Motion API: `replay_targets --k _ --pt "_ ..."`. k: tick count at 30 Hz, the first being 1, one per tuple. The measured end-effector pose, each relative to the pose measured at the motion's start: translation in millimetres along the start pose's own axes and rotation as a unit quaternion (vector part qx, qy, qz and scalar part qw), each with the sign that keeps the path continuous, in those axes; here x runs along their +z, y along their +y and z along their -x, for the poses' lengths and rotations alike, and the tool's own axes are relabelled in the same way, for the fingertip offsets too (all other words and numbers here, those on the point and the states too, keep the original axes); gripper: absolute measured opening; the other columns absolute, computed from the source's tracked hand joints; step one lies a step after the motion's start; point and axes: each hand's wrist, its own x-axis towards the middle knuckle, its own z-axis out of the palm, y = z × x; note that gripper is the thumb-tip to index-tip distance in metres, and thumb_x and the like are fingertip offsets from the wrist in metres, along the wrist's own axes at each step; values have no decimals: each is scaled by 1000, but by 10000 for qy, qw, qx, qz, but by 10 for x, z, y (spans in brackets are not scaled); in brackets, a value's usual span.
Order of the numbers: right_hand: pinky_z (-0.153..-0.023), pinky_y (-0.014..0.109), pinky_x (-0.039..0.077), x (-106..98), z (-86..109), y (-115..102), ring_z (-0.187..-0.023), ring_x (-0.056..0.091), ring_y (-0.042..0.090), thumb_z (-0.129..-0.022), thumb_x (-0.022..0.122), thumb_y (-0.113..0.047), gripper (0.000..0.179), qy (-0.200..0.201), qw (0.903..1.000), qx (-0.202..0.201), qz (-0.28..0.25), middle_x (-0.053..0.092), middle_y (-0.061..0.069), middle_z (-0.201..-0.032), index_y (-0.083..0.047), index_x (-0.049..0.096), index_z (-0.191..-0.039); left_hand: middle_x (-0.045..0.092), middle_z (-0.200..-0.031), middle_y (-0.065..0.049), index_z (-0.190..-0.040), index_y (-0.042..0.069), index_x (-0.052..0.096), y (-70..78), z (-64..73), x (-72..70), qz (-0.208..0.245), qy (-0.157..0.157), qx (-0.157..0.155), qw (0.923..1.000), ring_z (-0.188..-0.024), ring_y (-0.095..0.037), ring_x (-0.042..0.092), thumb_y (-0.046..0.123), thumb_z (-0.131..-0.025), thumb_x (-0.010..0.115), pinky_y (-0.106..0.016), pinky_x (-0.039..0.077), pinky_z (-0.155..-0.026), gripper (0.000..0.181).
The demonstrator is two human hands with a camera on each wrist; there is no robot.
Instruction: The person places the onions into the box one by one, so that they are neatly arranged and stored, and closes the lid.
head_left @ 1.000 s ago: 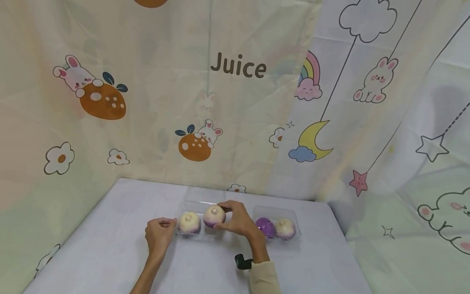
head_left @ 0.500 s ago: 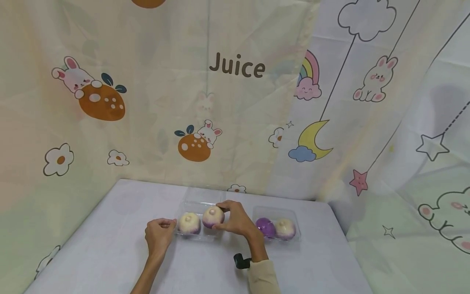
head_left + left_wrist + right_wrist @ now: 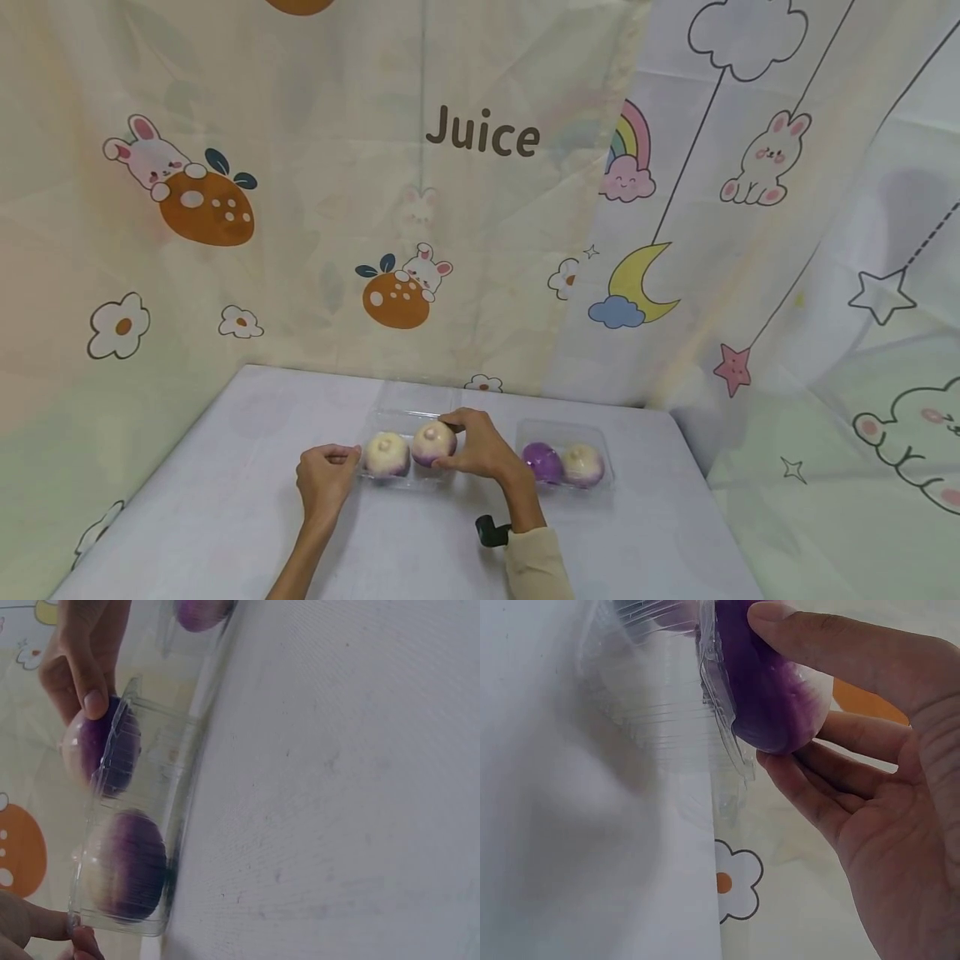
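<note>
Thumb and fingers of my right hand [image 3: 487, 450] hold a round purple-and-white turnip [image 3: 433, 444], glossy, with a pale knob on top and purple below. In the left wrist view that turnip [image 3: 90, 746] sits at the rim of a clear plastic box [image 3: 161, 784], partly inside it. A second similar turnip [image 3: 387, 455] rests in the box's left half. My left hand [image 3: 326, 477] pinches the box's left end; the left wrist view shows thumb and finger on its edge. In the right wrist view, the right hand [image 3: 885, 780] grips the turnip's sides.
The box's clear lid [image 3: 416, 398] stands open towards the back. To the right, another clear box [image 3: 607, 442] holds a purple ball [image 3: 542, 463] and a turnip [image 3: 582, 466]. Both stand on a white-covered table [image 3: 225, 500], with a printed curtain [image 3: 300, 358] behind.
The right hand and its turnip have shifted very slightly left, over the box. The left hand stays at the box's left end.
</note>
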Motion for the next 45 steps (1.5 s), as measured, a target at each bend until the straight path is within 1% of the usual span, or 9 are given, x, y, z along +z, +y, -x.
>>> replay_targets --k 6,14,20,25,27,30,34,41,45 --pt "-104 51 63 -20 -27 -29 -110 78 24 -74 102 -20 67 -75 10000 24 23 81 11 -119 1 75 -132 75 -73 -16 -89 -8 80 6 -4 -1 9 19 -15 10000 -60 -17 62 12 -93 79 -26 48 -52 20" --pt "-103 38 63 -24 -56 -80 -109 77 21 -75 102 -23 70 -218 9993 145 260 82 9 -118 2 74 -134 75 -73 -16 -89 -8 80 12 -1 -6 9 31 -3 10000 -60 -17 61 12 -93 80 -26 47 -52 21" --pt "-103 37 63 -9 -72 -96 -109 75 18 -75 102 -24 74 -346 9983 339 337 81 9 -121 3 72 -137 75 -73 -15 -89 -8 81 8 -1 -7 11 23 -19 10000 -60 -17 62 13 -94 79 -27 48 -53 21" --pt "-100 28 60 -3 -97 -115 -107 72 14 -75 101 -25 71 -438 9971 330 520 82 9 -120 1 74 -135 75 -73 -15 -89 -7 81 4 4 -8 -9 38 -20 10000 -61 -17 62 13 -94 79 -26 48 -54 21" --pt "-100 27 59 -3 -104 -127 -108 71 13 -75 100 -25 70 -478 9965 309 616 82 8 -120 1 75 -134 75 -73 -15 -89 -7 81 4 5 -8 -25 48 -22 10000 -61 -17 62 13 -94 80 -27 48 -54 21" --pt "-100 27 59 -1 -113 -139 -109 71 13 -74 101 -24 68 -510 9956 237 749 82 8 -119 0 76 -132 76 -73 -15 -89 -7 81 5 3 -5 -56 67 -15 10000 -61 -17 62 13 -94 80 -27 47 -55 21" --pt "-101 30 59 14 -121 -150 -109 71 17 -73 101 -22 65 -540 9951 185 805 83 8 -117 0 78 -129 76 -74 -16 -88 -7 81 0 4 -1 -43 74 -29 10000 -61 -17 62 13 -94 80 -27 47 -54 21" --pt "-105 32 59 46 -132 -164 -112 71 19 -73 100 -23 64 -602 9936 286 914 82 9 -120 -1 78 -129 75 -73 -16 -89 -8 80 9 5 -2 33 35 -58 10000 -60 -17 62 12 -94 80 -26 48 -52 21" --pt "-104 32 59 51 -145 -182 -112 72 20 -73 100 -23 64 -617 9928 233 1001 82 11 -120 0 78 -128 75 -73 -15 -88 -7 80 10 2 -4 17 22 -68 10000 -60 -17 61 12 -94 79 -26 47 -53 20"
